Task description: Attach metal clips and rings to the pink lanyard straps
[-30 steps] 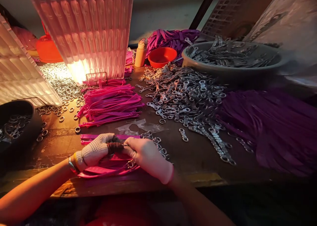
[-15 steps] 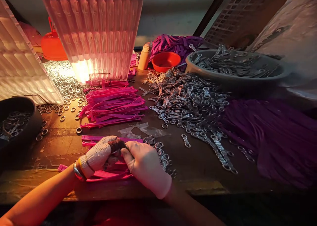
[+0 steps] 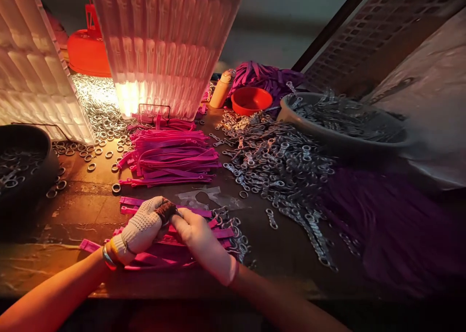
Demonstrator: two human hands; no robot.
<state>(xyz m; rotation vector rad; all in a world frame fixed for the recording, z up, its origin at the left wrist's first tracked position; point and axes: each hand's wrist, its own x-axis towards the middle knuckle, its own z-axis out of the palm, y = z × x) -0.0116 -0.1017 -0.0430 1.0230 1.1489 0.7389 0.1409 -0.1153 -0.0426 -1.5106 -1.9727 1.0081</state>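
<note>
My left hand point(image 3: 145, 225), in a dotted white knit glove with dark brown wrapping on a finger, is closed over the near pink straps point(image 3: 160, 257). Against its fingertips, my right hand point(image 3: 200, 240), in a pale thin glove, pinches something small that I cannot make out. Both hands meet just above the straps, whose right ends carry metal clasps point(image 3: 238, 240). Beyond them lies a larger stack of pink straps point(image 3: 171, 157).
A heap of metal clasps point(image 3: 280, 157) lies right of centre, below a grey basin point(image 3: 313, 123) and a red bowl point(image 3: 252, 101). Purple straps point(image 3: 393, 225) spread at right. At left are a black bowl point(image 3: 53, 162), loose rings point(image 3: 91, 167) and ribbed panels point(image 3: 163, 45).
The view has tilted and shifted slightly. My right hand has moved a little left and its fingers sit lower beside my left fingertips, uncovering more strap ends and clasps.
</note>
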